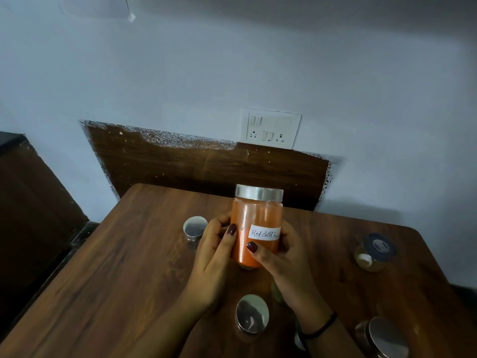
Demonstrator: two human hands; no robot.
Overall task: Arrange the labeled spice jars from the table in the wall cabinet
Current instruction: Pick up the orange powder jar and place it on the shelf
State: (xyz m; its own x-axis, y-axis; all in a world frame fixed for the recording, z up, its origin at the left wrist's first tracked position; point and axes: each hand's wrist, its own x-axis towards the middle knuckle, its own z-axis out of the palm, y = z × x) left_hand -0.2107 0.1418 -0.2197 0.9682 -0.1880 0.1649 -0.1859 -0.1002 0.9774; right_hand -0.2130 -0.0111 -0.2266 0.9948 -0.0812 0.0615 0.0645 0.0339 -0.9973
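Dim indoor light, bluish cast on the wall (180, 73); corners fall dark, left edge near black. Soft glare on the metal lids (252, 313), pale sheen on the tabletop (129, 267), faint shadow on the wall to its right. Wide-angle bend at the edges; nearest lids soft, label on the jar (254, 215) legible.

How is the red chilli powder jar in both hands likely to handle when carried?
The red chilli powder jar looks filled almost to its metal lid, so probably heavy for its size. Its glossy round wall may be slippery, which fits the left hand and right hand both gripping it. Laid sideways, it would likely roll.
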